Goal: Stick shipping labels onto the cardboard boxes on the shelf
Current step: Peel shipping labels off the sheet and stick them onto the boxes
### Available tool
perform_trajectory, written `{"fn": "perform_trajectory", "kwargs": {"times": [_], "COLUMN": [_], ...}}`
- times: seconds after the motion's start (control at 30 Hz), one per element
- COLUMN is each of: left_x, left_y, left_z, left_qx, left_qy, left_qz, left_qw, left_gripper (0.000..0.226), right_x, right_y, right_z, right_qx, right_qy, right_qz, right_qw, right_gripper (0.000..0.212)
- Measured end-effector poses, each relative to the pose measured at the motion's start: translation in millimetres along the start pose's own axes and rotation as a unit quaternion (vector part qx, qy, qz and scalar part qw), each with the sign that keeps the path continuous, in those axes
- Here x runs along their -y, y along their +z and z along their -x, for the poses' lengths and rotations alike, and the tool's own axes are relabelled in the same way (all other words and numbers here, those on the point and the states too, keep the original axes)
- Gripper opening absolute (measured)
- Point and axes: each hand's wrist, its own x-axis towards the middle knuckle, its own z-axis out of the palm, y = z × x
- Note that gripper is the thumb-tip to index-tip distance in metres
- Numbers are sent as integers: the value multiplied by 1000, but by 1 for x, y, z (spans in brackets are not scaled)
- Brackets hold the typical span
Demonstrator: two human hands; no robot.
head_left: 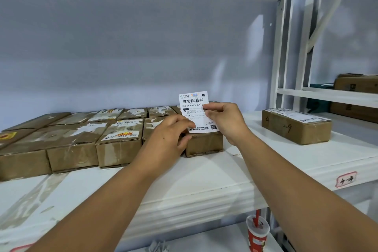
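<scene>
A white shipping label [195, 106] with a barcode stands upright above a small cardboard box [204, 145] at the right end of a row of boxes. My left hand [169, 139] pinches the label's lower left edge. My right hand [225, 120] pinches its right edge between thumb and fingers. The label's bottom hangs just over the box top; whether it touches is hard to tell. Several worn cardboard boxes [120, 141] sit in rows to the left on the white shelf [204, 180].
A separate box [296, 127] with a label on top and handwritten numbers lies to the right on the shelf. More boxes [356, 86] sit on a neighbouring rack at far right. A red paper cup with a straw [256, 233] stands on the shelf below.
</scene>
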Motion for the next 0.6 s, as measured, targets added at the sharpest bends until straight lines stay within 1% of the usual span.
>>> {"fn": "perform_trajectory", "kwargs": {"times": [0.13, 0.6], "left_x": [-1, 0], "left_y": [-1, -1], "left_z": [0, 1], "left_qx": [5, 15], "left_qy": [-9, 0], "left_qz": [-1, -21], "left_qw": [1000, 1000], "left_gripper": [22, 18], "right_x": [0, 3], "right_y": [1, 2], "right_z": [0, 2], "right_qx": [-1, -1], "right_qy": [-5, -14], "right_qz": [21, 60], "right_qw": [1000, 998], "right_gripper": [23, 24]}}
